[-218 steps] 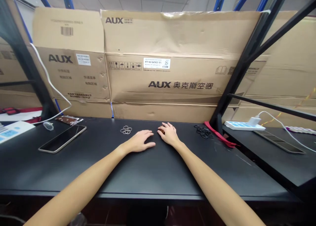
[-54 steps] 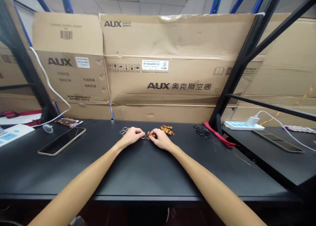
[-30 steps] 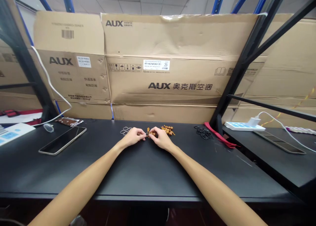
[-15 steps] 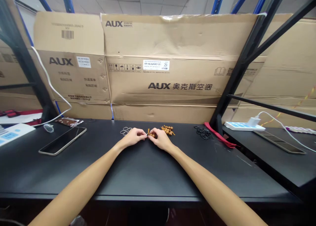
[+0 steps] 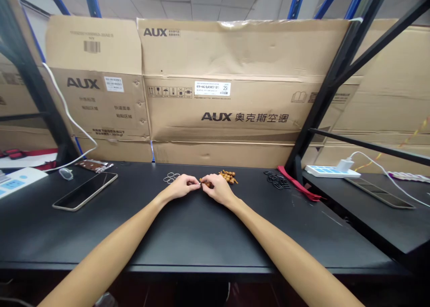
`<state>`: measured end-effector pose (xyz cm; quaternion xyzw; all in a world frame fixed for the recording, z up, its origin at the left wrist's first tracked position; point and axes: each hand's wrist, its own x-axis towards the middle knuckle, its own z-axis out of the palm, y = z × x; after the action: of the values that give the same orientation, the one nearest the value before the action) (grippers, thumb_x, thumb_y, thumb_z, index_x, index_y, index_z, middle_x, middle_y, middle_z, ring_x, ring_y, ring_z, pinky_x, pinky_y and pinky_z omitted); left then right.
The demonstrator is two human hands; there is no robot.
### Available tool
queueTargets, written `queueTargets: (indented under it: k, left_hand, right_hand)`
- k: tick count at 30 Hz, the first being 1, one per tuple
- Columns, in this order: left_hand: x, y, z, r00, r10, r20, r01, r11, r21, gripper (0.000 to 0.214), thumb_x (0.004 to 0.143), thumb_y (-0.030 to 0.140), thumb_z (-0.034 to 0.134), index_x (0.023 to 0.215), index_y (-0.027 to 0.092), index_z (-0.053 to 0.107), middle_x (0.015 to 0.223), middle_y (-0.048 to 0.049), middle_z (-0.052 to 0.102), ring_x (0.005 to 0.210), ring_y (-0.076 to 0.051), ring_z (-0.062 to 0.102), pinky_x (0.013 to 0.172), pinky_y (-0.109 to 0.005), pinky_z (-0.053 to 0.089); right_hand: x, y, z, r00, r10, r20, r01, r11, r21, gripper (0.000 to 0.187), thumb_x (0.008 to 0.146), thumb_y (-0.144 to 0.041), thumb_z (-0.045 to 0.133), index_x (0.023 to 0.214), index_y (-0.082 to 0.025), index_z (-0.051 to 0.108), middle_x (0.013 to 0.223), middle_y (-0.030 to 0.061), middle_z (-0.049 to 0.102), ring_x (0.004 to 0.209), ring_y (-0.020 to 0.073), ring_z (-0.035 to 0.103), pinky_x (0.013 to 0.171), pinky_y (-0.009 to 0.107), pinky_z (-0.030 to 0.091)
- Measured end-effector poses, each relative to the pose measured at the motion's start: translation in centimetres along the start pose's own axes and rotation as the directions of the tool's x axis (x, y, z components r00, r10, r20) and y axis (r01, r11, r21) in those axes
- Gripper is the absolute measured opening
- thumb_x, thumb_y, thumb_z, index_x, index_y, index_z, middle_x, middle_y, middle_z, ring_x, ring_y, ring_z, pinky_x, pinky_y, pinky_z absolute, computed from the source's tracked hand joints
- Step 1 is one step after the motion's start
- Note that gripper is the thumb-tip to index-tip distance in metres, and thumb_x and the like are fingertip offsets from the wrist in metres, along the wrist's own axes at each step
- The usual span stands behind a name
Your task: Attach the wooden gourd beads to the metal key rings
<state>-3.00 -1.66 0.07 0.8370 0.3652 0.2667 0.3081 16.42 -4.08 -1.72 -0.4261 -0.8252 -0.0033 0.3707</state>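
Note:
My left hand (image 5: 182,187) and my right hand (image 5: 214,189) meet at the middle of the black table (image 5: 215,235), fingertips nearly touching. Between them, a short strand of brown wooden beads (image 5: 207,183) runs from my right fingers toward my left. My left fingers pinch something small at its end, probably a metal ring, mostly hidden. A heap of gourd-shaped wooden beads (image 5: 228,177) lies just beyond my right hand. Several small metal rings (image 5: 171,177) lie beyond my left hand, and several black rings (image 5: 277,181) lie further right.
A smartphone (image 5: 85,191) lies face up at the left, beyond it a transparent small item (image 5: 66,174) and a brown packet (image 5: 94,165). A red strip (image 5: 297,184) lies at the right, by a black shelf post (image 5: 297,164). Flattened cardboard cartons (image 5: 215,83) stand behind.
Compared with the oldest frame, my hands have closed together and the wooden beads now lie on the table. Over the last second, the hands barely shift and the piece between them sits lower.

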Motion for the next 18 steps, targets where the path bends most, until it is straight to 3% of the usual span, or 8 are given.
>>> queueTargets:
  k: [7, 18]
  left_hand:
    - [-0.19, 0.52, -0.09, 0.998, 0.043, 0.035, -0.041, 0.998, -0.038, 0.03, 0.08, 0.043, 0.055, 0.083, 0.016, 0.068, 0.081, -0.0023, 0.068, 0.074, -0.016, 0.057, 0.071, -0.024, 0.043]
    - [-0.3, 0.55, -0.41, 1.0, 0.003, -0.009, -0.002, 0.997, 0.08, 0.036, 0.081, 0.049, 0.052, 0.082, 0.016, 0.067, 0.073, -0.0009, 0.063, 0.066, -0.014, 0.054, 0.061, -0.024, 0.041]
  right_hand:
    - [0.0, 0.03, -0.11, 1.0, -0.021, -0.005, 0.02, 0.999, -0.044, 0.008, 0.081, -0.025, 0.059, 0.083, -0.02, 0.065, 0.074, 0.001, 0.063, 0.074, 0.0142, 0.055, 0.071, 0.026, 0.034]
    - [-0.04, 0.77, 0.23, 0.997, 0.047, 0.056, -0.042, 0.995, -0.09, 0.008, 0.082, -0.023, 0.058, 0.084, -0.02, 0.065, 0.076, 0.0019, 0.064, 0.074, 0.0148, 0.056, 0.071, 0.025, 0.038]
